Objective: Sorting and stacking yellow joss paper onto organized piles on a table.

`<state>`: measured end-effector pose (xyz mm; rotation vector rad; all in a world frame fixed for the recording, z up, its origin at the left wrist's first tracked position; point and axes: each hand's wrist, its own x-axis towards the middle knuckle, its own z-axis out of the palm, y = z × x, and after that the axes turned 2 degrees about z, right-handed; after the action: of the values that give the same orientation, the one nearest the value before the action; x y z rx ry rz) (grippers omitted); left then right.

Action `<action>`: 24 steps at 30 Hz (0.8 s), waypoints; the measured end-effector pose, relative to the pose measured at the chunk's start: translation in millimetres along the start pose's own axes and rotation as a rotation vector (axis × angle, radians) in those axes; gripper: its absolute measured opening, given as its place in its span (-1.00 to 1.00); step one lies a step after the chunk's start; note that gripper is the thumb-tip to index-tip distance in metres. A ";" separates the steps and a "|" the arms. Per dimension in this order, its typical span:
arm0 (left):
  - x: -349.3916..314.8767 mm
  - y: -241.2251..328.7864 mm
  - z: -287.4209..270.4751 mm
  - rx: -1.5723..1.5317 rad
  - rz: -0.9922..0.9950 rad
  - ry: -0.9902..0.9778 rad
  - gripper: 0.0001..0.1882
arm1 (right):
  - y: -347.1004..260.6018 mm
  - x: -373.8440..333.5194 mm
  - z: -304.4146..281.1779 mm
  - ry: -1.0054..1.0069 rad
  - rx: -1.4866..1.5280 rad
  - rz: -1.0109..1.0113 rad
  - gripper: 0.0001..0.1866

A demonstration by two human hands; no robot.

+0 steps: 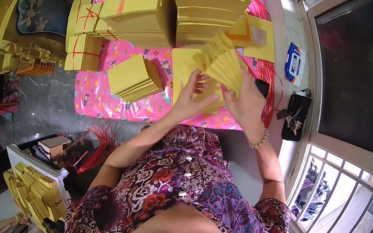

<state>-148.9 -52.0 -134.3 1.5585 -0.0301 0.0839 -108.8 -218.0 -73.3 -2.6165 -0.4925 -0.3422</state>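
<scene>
A fanned bundle of yellow paper sheets point(227, 68) is raised over the table, its upper end smeared by motion. My right hand point(247, 101) grips the lower right side of the bundle, with a beaded bracelet on the wrist. Just left of the bundle is my left hand point(194, 97), its fingers slightly curled and the thumb held apart; it holds nothing. Under both hands lies flat yellow paper point(180, 62). To the left, a small stack of folded yellow paper point(135, 78) rests slanted on the pink patterned tablecloth point(100, 104).
Tall stacks of yellow paper point(135, 11) stand along the table's back. Red-tied bundles point(83, 54) sit at its left edge. Red strips point(273, 93) hang at the right, beside a black pouch with keys point(296, 117) on the sill. More yellow paper point(37, 193) fills a container lower left.
</scene>
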 end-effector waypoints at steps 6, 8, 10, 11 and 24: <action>-1.8 31.0 11.4 -0.536 -0.197 0.105 -0.48 | -39.6 -17.5 14.8 -0.047 0.010 -0.091 -0.27; -1.9 26.3 11.1 -0.659 -0.235 0.238 -0.52 | -45.8 -22.4 22.3 -0.097 0.014 -0.080 -0.27; -0.3 30.8 13.9 -0.655 -0.202 0.309 -0.54 | -48.3 -23.9 24.2 -0.086 0.014 -0.101 -0.28; 0.7 29.8 12.9 -0.661 -0.220 0.329 -0.55 | -51.3 -24.4 20.7 -0.092 -0.024 -0.118 -0.30; 31.7 0.3 -47.3 -0.633 -0.480 -0.098 -0.41 | 13.0 21.0 21.1 -0.229 0.622 0.267 -0.43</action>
<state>-118.9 -3.7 -132.3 0.9031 0.2209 -0.3522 -81.4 -212.9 -90.0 -2.0766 -0.2585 0.1792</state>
